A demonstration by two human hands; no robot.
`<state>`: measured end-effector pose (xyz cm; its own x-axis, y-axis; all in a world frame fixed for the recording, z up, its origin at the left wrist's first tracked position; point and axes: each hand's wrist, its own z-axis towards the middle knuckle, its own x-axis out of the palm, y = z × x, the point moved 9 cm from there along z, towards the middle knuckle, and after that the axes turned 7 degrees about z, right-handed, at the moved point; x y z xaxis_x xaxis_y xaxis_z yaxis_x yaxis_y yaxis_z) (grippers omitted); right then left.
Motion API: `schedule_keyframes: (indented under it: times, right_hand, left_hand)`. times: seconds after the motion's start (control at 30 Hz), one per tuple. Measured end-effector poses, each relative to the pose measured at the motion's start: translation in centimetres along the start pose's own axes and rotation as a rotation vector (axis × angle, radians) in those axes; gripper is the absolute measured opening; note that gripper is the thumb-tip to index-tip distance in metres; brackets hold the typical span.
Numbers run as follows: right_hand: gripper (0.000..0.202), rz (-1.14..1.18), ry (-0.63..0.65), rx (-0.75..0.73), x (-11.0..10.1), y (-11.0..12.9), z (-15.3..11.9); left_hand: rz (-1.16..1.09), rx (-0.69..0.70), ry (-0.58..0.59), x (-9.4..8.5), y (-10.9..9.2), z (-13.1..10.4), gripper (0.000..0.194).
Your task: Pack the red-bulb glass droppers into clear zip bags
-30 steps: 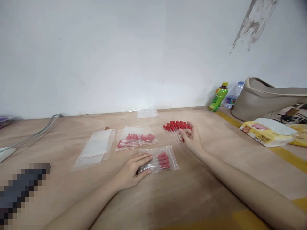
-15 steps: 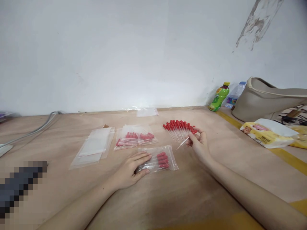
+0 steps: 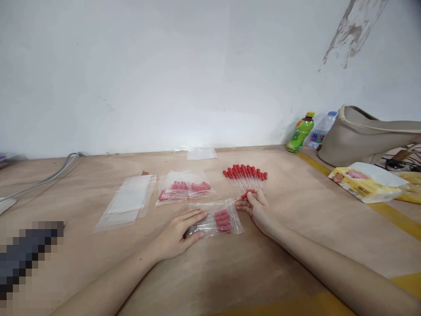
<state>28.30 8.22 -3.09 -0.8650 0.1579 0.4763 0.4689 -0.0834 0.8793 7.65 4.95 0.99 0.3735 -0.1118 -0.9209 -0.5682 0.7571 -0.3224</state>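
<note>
Thumb and fingertips of the right hand [image 3: 258,208] pinch a red-bulbed dropper [image 3: 247,194] by its bulb, the thin clear stem slanting left toward the mouth of a zip bag [image 3: 236,221]; whether its tip has passed inside cannot be told. The left hand [image 3: 179,230] lies palm down with its fingers extended, resting on the other end of that bag, where four red bulbs [image 3: 222,220] show through the plastic. Just behind the right hand, more droppers [image 3: 246,170] are fanned out, bulbs toward the wall [image 3: 148,79]. Beyond the left hand sit overlapping filled bags [image 3: 186,188] with red bulbs inside, and left of them a stack of flat bags [image 3: 129,195]. Farther out on the surface [image 3: 204,281], at the right, stand a green bottle [image 3: 300,132] and a clear bottle [image 3: 322,129], near a beige bag [image 3: 362,142] and a tissue pack [image 3: 365,182].
</note>
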Motion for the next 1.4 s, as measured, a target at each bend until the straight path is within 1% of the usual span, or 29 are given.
schedule_keyframes:
  times: [0.17,0.23,0.33,0.47,0.53,0.63,0.73,0.83,0.93,1.0,1.07,1.13,1.2,1.3,1.4]
  right_hand:
    - [0.035,0.04,-0.045,-0.001,-0.4,0.2,0.0]
    - [0.033,0.037,-0.027,0.028,-0.3,0.1,0.0]
    - [0.031,-0.042,0.051,0.126,0.2,-0.4,0.0]
    - [0.028,-0.242,0.17,0.269,0.5,-1.1,0.1]
    - [0.028,-0.318,0.219,0.293,0.6,-1.1,0.3]
    - [0.029,-0.41,0.285,0.287,1.0,-1.0,0.2]
    - [0.034,-0.472,0.318,0.252,1.6,-1.0,0.0]
    - [0.033,-0.462,0.364,0.211,2.6,-1.0,-0.2]
    - [0.032,-0.451,0.418,0.22,3.5,-1.6,-0.4]
    - [0.031,-0.477,0.39,0.215,3.6,-1.9,-0.2]
    - [0.028,-0.499,0.321,0.181,3.4,-2.0,0.1]
    - [0.026,-0.52,0.246,0.126,3.1,-1.9,0.5]
    - [0.022,-0.553,0.205,0.042,3.0,-1.7,0.8]
    - [0.018,-0.641,0.203,-0.107,3.3,-1.2,1.0]
    - [0.017,-0.764,0.201,-0.198,3.4,-0.8,1.0]
  left_hand:
    - [0.025,-0.006,0.009,0.1,0.1,0.0,0.045]
    - [0.028,-0.013,0.012,0.2,0.2,-0.1,0.046]
    - [0.017,-0.017,0.022,0.2,0.2,-0.1,0.046]
    - [0.007,-0.037,0.032,0.2,0.3,0.0,0.049]
    - [0.01,-0.041,0.031,0.2,0.4,-0.1,0.049]
    - [0.013,-0.037,0.019,0.1,0.4,-0.1,0.049]
    - [0.015,-0.032,0.006,0.1,0.4,-0.2,0.049]
    - [0.018,-0.032,0.008,0.1,0.3,-0.1,0.049]
    - [0.025,-0.034,0.015,0.1,0.3,-0.1,0.05]
    - [0.031,-0.038,0.014,0.0,0.3,-0.1,0.05]
    - [0.036,-0.036,0.008,0.0,0.3,-0.1,0.049]
    - [0.038,-0.029,0.002,0.0,0.3,-0.1,0.049]
    - [0.04,-0.025,-0.003,0.0,0.3,-0.2,0.049]
    - [0.045,-0.027,-0.003,0.1,0.4,-0.1,0.049]
    - [0.044,-0.023,-0.002,0.1,0.4,-0.1,0.049]
